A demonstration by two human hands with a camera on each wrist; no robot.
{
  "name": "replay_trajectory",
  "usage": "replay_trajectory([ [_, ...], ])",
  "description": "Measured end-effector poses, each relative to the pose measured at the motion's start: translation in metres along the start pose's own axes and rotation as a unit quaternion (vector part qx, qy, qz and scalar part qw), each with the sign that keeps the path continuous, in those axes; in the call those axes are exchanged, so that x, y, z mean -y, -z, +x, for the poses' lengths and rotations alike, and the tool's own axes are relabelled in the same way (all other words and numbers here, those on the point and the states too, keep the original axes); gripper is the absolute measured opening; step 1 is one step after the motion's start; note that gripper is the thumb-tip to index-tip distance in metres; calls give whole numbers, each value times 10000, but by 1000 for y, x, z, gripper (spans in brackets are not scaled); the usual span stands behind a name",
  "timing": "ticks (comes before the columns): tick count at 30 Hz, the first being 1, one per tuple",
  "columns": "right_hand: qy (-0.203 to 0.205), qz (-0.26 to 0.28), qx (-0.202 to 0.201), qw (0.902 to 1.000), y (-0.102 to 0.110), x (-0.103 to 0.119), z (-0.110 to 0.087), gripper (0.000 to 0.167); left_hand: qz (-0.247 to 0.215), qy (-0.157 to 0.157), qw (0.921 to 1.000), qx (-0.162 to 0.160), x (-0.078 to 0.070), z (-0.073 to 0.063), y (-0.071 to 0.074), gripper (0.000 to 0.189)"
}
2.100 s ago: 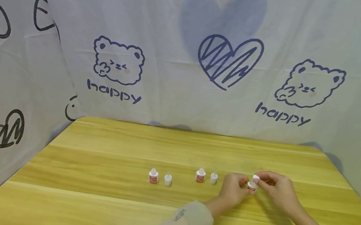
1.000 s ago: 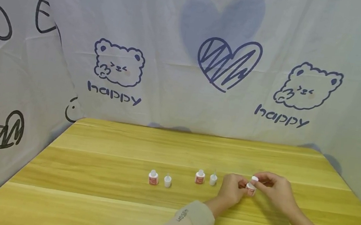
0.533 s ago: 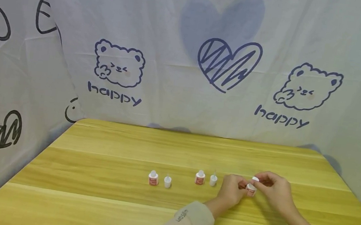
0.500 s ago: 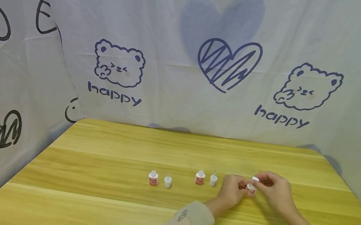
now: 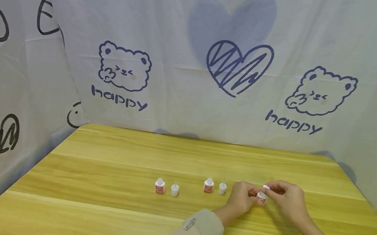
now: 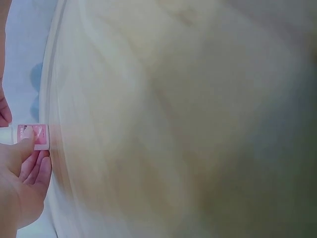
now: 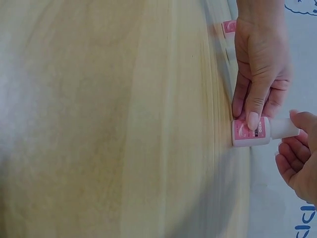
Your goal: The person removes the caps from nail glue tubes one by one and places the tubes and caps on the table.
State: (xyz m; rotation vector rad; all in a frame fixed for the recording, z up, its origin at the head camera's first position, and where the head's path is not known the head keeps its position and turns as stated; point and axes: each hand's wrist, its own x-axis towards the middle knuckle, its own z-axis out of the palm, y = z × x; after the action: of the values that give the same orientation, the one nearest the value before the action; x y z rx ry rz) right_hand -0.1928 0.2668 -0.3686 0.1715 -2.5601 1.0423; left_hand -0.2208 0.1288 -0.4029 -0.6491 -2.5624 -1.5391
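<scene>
In the head view, my left hand (image 5: 243,198) holds a small white bottle (image 5: 261,201) with a pink label, right of centre on the table. Its thumb lies across the label in the right wrist view, where the bottle (image 7: 250,142) stands on the tabletop. Thumb and fingers of my right hand (image 5: 288,198) pinch the white cap (image 7: 284,128) at the bottle's top. Whether the cap is turning cannot be seen. Just left of my left hand, an uncapped bottle (image 5: 208,186) stands beside its cap (image 5: 222,189), which is upside down with a thin stem pointing up.
Further left are another uncapped bottle (image 5: 159,187) and its upturned cap (image 5: 174,190), stem up. The wooden table (image 5: 98,192) meets a white cloth (image 5: 176,104) with bear and heart drawings at its back edge. More cloth hangs at both sides.
Over two seconds the held bottle has come slightly lower in view, showing more of its label. Both hands keep their hold on bottle and cap. The other bottles and caps have stayed put.
</scene>
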Motion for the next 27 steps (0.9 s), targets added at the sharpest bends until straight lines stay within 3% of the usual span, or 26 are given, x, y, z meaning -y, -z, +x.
replay_trajectory([
  [8, 98, -122, 26, 9999, 0, 1, 2, 8, -140, -1, 9999, 54, 0, 1, 1, 8],
  [18, 355, -161, -62, 9992, 0, -1, 2, 6, 68, -52, 9999, 83, 0, 1, 0, 7],
  [27, 223, -325, 184, 9991, 3, 0, 3, 8, 264, -124, 9995, 152, 0, 3, 2, 9],
])
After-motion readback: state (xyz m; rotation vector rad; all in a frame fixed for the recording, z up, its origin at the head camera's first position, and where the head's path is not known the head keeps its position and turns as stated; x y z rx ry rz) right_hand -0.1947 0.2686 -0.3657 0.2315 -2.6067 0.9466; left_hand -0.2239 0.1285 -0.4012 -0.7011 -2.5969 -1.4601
